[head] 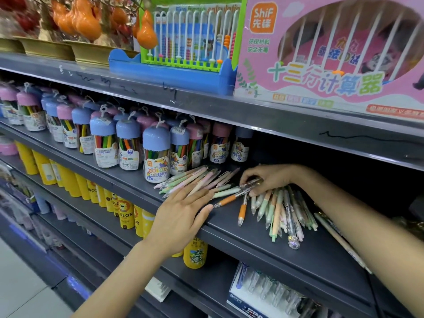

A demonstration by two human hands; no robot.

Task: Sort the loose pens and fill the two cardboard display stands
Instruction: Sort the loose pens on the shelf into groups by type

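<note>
Pastel pens are lying loose on the grey shelf in two heaps, so you are in the sorting step; no cardboard display stand is showing anywhere in the frame.

Your left hand, at lower centre, is lying flat with straight fingers, resting on the near ends of the left heap. Your right hand, right of centre, is pinching a clear-barrelled pen between thumb and fingertips at the meeting point of the two heaps.

Counting: two heaps, two hands, one pen being held. The left heap is showing roughly a dozen pens fanned toward the upper right; the right heap is holding perhaps fifteen, pointing toward the lower edge, but overlaps are making an exact count impossible. Two orange-grip pens are standing out between them. Behind, in the centre left, tubs of coloured pens are standing in rows, too many and too hidden to count.

The next move, as I judge it, is calling for lifting the pinched pen free without dragging its neighbours, then laying it with its own kind.
</note>
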